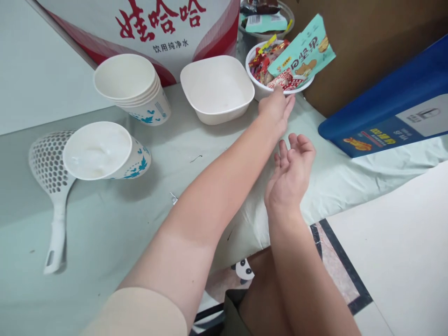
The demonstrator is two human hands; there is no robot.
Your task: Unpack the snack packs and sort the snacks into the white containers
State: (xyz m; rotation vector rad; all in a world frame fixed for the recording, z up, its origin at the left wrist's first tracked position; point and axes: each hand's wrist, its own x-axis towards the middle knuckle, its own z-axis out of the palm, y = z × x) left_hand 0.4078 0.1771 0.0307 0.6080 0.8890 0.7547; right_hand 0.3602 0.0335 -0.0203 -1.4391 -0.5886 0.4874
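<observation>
My left hand (pixel 276 109) is at the near rim of a round white bowl (pixel 261 92). Its thumb lies over the rim and its other fingers sit along the outside, closed on the edge. Red-wrapped candies (pixel 261 65) and a mint-green snack packet (pixel 304 56) fill that bowl, the packet leaning out to the right. Just below and nearer to me, my right hand (pixel 292 172) is palm up, fingers loosely curled and apart, holding nothing. To the left of the round bowl stands a squarish white bowl (pixel 219 109) with nothing in it.
Stacked paper cups (pixel 145 105), a separate paper cup (pixel 131 158) with white contents and a white slotted skimmer (pixel 58 205) are at left. A printed carton (pixel 157 28) stands behind. A clear tub (pixel 290 21) holds snacks. A blue box (pixel 378 107) is at right on the cloth-covered table (pixel 115 242).
</observation>
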